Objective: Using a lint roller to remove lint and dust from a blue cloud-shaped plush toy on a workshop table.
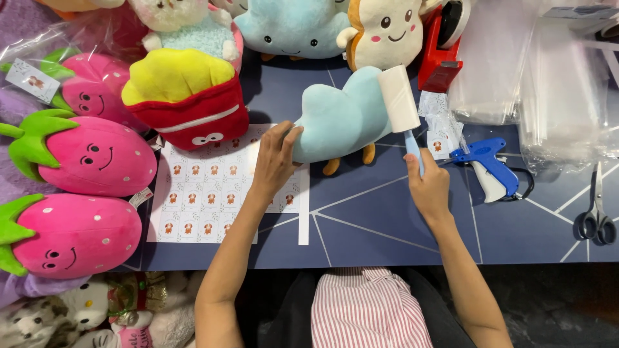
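Observation:
A light blue cloud-shaped plush toy with small orange feet lies on the dark blue table. My left hand presses on its left end. My right hand grips the blue handle of a white lint roller, whose roll rests on the plush's right side.
A sticker sheet lies under my left arm. A red and yellow fries plush and pink strawberry plushes crowd the left. A blue tagging gun, scissors, a red tape dispenser and clear bags sit right.

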